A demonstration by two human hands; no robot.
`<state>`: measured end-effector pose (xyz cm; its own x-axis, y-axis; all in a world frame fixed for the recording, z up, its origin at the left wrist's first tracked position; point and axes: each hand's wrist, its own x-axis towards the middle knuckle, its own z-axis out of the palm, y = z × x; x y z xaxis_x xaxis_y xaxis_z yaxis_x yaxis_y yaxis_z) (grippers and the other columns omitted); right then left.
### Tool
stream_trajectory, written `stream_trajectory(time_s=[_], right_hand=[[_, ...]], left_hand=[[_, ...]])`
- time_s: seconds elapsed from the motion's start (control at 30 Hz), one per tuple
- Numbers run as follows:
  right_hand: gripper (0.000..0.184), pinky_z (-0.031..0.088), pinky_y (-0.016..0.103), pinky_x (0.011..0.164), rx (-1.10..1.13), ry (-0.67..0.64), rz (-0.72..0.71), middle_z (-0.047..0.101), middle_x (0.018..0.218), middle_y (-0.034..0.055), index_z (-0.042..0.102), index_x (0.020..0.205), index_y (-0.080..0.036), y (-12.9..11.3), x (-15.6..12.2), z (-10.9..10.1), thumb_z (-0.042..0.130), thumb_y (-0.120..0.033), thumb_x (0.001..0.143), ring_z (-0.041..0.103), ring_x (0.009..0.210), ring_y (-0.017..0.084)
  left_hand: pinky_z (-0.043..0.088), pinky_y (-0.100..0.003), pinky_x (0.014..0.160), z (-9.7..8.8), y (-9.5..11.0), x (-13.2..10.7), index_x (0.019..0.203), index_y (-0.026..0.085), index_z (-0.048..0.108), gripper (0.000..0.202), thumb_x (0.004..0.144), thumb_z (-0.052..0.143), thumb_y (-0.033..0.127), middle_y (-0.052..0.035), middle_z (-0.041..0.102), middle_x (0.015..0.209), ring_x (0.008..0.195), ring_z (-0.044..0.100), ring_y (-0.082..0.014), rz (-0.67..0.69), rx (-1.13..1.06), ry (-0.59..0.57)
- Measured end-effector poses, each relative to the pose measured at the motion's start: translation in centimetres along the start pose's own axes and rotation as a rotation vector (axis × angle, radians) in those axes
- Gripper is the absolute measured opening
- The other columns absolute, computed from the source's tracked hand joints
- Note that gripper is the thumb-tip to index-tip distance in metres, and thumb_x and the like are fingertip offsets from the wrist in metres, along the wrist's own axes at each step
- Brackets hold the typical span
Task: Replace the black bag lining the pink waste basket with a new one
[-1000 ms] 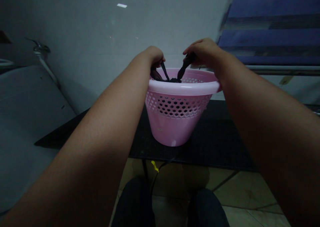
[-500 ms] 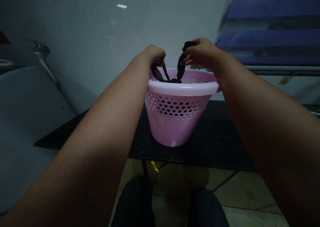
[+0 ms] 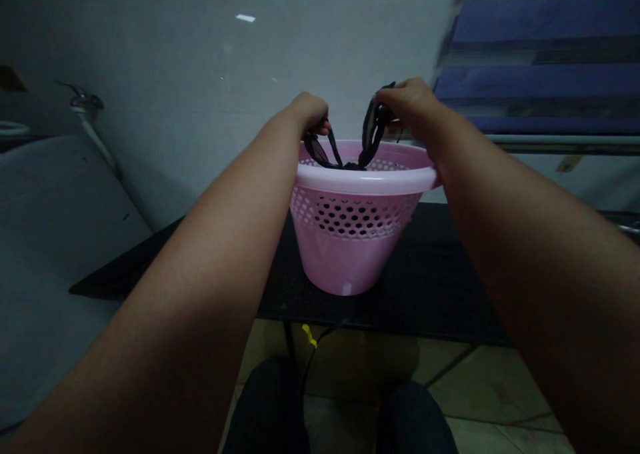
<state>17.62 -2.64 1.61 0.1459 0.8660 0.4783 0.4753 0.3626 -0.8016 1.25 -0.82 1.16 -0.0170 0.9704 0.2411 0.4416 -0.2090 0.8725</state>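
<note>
The left hand [image 3: 313, 111] and right hand [image 3: 411, 104] each grasp black fabric [image 3: 369, 151] above a pink basket [image 3: 345, 261], the fabric dipping inside its rim. The basket stands upright near the front edge of a black desk [image 3: 435, 274], before a pale wall [image 3: 350, 54].

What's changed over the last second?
The right hand has regripped its end of the black material: it was a bunched strand, now it's spread into a wider strip reaching up past the fingertips. No visible release. Unchanged: left hand gripping the other end, pink basket upright on the black table.
</note>
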Motion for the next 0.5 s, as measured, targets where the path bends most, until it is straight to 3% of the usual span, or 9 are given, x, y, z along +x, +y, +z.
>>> stream_trajectory(time_s=[0.2, 0.5], right_hand=[[0.02, 0.029, 0.024, 0.052, -0.056, -0.084, -0.034, 0.039, 0.057, -0.0011, 0.047, 0.066, -0.015, 0.31, -0.19, -0.17, 0.055, -0.022, 0.084, 0.036, 0.048, 0.006], [0.023, 0.03, 0.023, 0.053, 0.064, -0.187, -0.006, 0.044, 0.057, -0.0006, 0.049, 0.07, -0.015, 0.77, 0.3, -0.04, 0.055, -0.029, 0.088, 0.04, 0.051, 0.006]], left_hand=[[0.04, -0.022, 0.057, 0.12, 0.15, 0.02, 0.074, 0.019, 0.052, 0.022, 0.093, 0.044, 0.01, -0.0006, 0.055, 0.058, 0.061, 0.052, -0.0109, -0.005, -0.112, 0.028], [0.04, -0.027, 0.063, 0.2, 0.11, -0.02, 0.073, 0.016, 0.052, 0.018, 0.088, 0.049, 0.006, -0.0004, 0.055, 0.054, 0.062, 0.053, -0.0123, 0.007, -0.175, 0.017]])
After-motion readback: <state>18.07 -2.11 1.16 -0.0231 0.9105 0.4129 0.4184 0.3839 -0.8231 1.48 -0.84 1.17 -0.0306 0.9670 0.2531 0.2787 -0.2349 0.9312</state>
